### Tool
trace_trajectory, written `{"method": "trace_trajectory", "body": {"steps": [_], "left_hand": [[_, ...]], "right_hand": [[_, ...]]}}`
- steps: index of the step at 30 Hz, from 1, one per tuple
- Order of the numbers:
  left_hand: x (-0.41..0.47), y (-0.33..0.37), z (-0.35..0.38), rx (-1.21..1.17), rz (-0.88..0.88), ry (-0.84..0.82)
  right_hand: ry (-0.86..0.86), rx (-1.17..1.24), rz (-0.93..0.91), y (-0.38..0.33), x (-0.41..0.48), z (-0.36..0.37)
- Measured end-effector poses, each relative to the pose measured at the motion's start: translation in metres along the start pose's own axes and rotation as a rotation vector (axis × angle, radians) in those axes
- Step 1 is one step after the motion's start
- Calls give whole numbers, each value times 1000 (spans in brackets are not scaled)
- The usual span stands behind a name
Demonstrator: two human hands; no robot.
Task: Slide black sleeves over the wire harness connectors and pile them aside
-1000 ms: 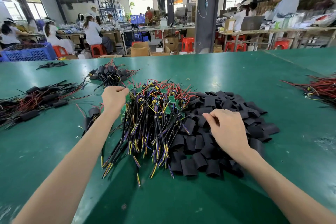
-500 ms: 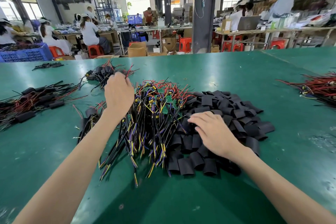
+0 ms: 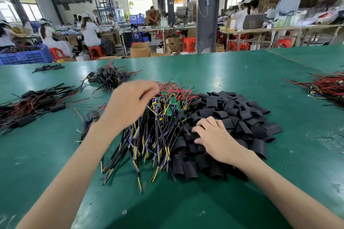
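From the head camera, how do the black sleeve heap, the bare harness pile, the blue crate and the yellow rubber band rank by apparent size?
Black sleeve heap and bare harness pile: alike, unranked.
Then blue crate, shrunk by distance and cut off by the frame edge.
Smallest: yellow rubber band.

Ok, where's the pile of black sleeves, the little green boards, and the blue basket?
pile of black sleeves (image 3: 232,109): head view, on a sleeve near the pile's middle.
green boards (image 3: 172,100): head view, on one board's flat face.
blue basket (image 3: 26,56): head view, on its front wall.
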State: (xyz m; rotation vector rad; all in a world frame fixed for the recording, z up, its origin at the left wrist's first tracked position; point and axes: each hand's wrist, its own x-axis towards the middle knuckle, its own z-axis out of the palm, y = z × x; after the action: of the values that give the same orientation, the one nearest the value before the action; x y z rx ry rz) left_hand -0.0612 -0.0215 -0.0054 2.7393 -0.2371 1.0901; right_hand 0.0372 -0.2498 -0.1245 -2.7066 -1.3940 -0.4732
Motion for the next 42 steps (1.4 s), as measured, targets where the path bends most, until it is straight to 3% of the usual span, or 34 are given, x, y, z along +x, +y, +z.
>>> {"method": "trace_trajectory", "body": {"steps": [6, 12, 18, 34, 37, 42], "left_hand": [[-52, -4, 44, -45, -63, 26], [-63, -2, 50, -126, -92, 97], [-68, 4, 52, -187, -99, 152], [-71, 10, 57, -166, -101, 124], [-71, 10, 56, -102, -43, 91], [-70, 18, 58, -103, 34, -32]], "right_hand": [[3, 181, 58, -3, 2, -11], [81, 4, 192, 13, -2, -21], [120, 556, 222, 1, -1, -37], [224, 739, 218, -8, -5, -44], [213, 652, 196, -9, -6, -45], [223, 122, 79, -18, -7, -44]]}}
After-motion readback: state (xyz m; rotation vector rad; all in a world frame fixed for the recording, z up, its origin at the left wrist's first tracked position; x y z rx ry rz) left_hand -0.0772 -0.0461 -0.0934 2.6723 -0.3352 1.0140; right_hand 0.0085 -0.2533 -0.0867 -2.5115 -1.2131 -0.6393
